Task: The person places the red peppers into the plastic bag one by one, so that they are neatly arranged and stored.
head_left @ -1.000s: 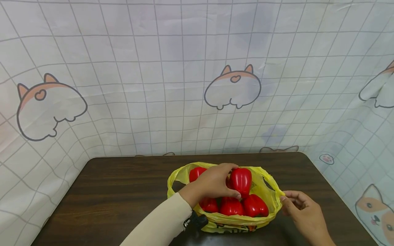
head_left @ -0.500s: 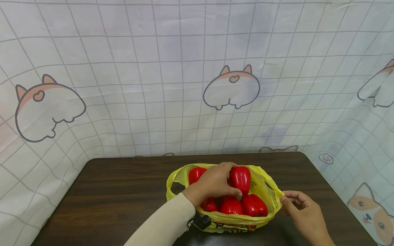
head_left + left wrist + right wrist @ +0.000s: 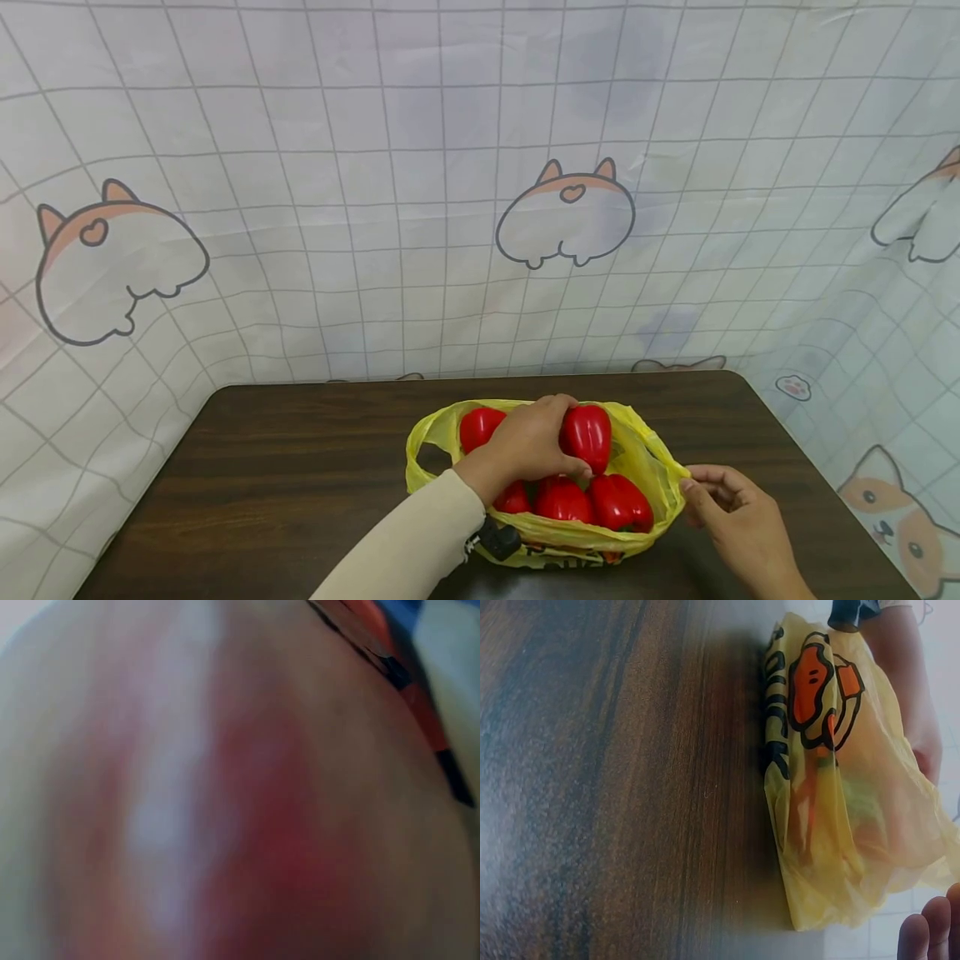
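A yellow plastic bag sits on the dark table with its mouth spread wide and several red bell peppers inside. My left hand reaches into the opening, its fingers and thumb round an upright bell pepper that stands higher than the others. In front of it lies another bell pepper; one more red pepper shows behind the hand. At the bag's right end, my right hand pinches the handle edge between thumb and fingers. Blurred red and skin tones fill the left wrist view.
The dark wooden table extends left of the bag. A white gridded cloth with cartoon dogs hangs behind and at the sides. Black lettering and an orange duck print mark the bag's side in the right wrist view.
My left wrist and sleeve have shifted slightly to the right, with the fingers still round the same bell pepper. The right hand keeps its pinch on the bag, almost unmoved.
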`<move>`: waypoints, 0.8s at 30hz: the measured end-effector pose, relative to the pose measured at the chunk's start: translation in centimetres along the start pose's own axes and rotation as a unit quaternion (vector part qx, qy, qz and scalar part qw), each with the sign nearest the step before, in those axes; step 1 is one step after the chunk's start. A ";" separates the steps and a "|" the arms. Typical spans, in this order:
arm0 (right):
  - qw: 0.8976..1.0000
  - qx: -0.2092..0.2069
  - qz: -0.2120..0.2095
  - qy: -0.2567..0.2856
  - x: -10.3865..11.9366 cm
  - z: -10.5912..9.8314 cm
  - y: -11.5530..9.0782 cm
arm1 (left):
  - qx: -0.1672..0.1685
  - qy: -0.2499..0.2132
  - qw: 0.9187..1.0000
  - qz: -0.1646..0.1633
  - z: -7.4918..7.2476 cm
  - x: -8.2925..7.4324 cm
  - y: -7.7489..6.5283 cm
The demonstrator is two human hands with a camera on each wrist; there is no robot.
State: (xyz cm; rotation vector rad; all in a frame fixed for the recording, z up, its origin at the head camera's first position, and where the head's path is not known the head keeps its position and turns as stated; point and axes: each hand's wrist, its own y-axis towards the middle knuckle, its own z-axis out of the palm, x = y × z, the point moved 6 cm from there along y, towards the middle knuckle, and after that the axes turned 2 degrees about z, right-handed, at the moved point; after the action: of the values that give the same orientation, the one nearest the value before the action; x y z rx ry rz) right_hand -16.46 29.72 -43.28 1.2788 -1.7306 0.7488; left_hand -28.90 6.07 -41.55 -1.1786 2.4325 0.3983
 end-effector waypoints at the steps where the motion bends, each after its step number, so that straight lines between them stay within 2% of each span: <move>1: 1.000 0.000 0.002 0.000 0.0 0.0 0.0 | 0.000 0.001 1.000 -0.001 0.1 0.0 0.0; 10: 1.000 0.004 0.013 -0.004 -0.2 0.2 0.1 | 0.001 0.015 1.000 -0.012 0.9 0.0 0.5; 18: 1.000 0.004 0.012 0.003 -0.2 0.3 0.1 | 0.009 0.066 0.998 -0.012 1.6 -0.2 0.8; 24: 1.000 0.000 0.010 0.004 -0.1 0.2 0.0 | 0.016 0.061 0.998 -0.017 1.2 -0.1 0.5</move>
State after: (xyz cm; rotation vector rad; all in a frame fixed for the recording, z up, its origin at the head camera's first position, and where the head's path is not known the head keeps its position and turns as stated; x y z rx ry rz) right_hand -16.54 29.59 -43.46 1.2588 -1.7388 0.7630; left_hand -28.94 6.98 -42.53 -1.2626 2.5086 0.2853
